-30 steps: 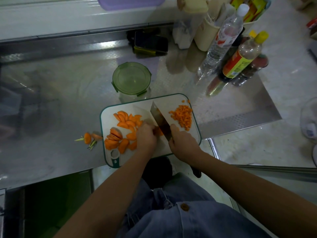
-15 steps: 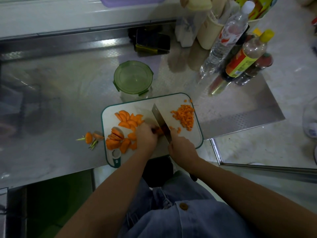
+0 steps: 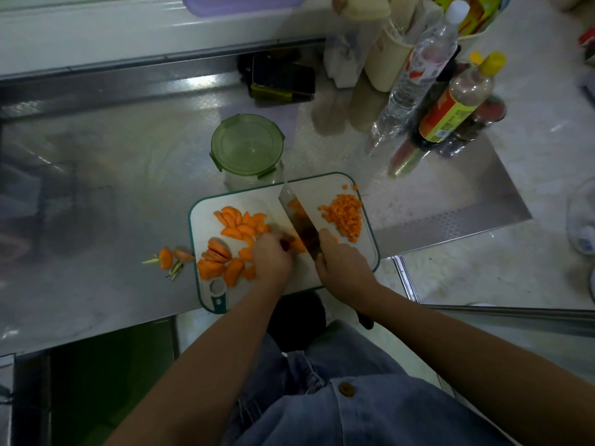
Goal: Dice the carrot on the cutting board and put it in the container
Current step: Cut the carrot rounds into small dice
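A white cutting board with a green rim lies at the front edge of the steel counter. Orange carrot slices cover its left half, and a pile of diced carrot sits at its right. My right hand grips the handle of a cleaver, whose blade stands across the middle of the board. My left hand has curled fingers holding a carrot piece against the blade. The round glass container with a green lid stands just behind the board, lid on.
Carrot ends and green stems lie on the steel counter left of the board. Several bottles and a cream holder crowd the back right. A dark phone lies behind the container. The counter edge drops off just under my wrists.
The cleaver has kept working at the carrot piece beside my left hand. Both hands stay in nearly the same place on the board; the view has shifted a little.
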A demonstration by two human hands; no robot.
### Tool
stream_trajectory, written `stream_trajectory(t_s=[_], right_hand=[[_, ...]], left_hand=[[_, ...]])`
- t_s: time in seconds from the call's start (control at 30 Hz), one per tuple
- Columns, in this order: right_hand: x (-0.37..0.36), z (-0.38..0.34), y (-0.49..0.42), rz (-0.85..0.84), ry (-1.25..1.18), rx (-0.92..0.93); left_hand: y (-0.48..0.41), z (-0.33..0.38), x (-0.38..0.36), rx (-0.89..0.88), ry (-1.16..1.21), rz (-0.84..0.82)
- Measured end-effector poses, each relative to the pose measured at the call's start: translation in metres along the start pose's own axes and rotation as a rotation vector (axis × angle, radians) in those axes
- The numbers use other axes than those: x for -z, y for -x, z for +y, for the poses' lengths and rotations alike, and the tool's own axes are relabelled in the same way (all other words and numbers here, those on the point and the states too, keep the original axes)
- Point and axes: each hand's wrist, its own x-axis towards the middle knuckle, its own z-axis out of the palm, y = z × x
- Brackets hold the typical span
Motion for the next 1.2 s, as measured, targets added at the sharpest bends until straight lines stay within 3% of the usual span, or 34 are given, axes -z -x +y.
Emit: stream_trajectory(t_s=[0.37,0.93,1.2], right_hand=[[-0.007,-0.007,-0.001,-0.104,0.005,-0.073],[-0.010,0.002,-0.007,0.012,-0.011,0.014],[-0.007,-0.004,-0.004,-0.038,0.010,0.019]], left_hand=[[-0.002,-0.002,-0.001,0.004,-0.001,0.006],[0.003,-0.007,0.002,-0.022,0.011,0.012],[0.001,-0.008,0.003,0.047,0.031,0.024]])
